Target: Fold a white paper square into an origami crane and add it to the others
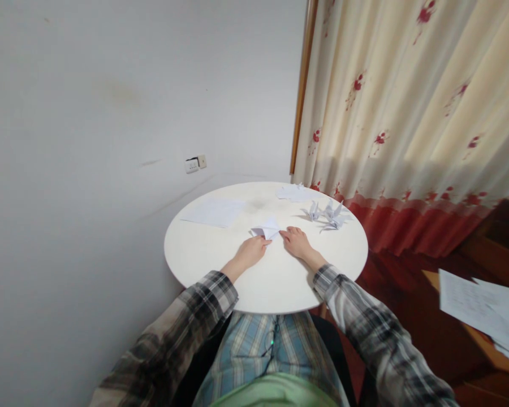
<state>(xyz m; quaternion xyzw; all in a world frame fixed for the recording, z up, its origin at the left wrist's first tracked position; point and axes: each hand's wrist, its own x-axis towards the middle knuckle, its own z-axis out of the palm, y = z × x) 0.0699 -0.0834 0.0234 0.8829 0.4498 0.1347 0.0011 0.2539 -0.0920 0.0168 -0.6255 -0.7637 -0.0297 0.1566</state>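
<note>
A partly folded sheet of white paper (268, 227), with raised flaps and pointed corners, lies near the middle of the round white table. My left hand (253, 251) is closed on its near edge, fingertips at the lower corner. From the other side, my right hand (297, 243) has its thumb and finger closed at the paper's right corner. The undersides of both hands and part of the near edge are hidden. Beyond my right hand stand several folded paper cranes (333, 215), clustered together.
Flat white sheets (215, 212) lie at the table's left back, and more paper (296, 193) at the back right. The table (271, 288) stands by a wall with a socket (192, 165). A curtain (390, 113) hangs behind; written sheets (479, 305) rest on furniture at right.
</note>
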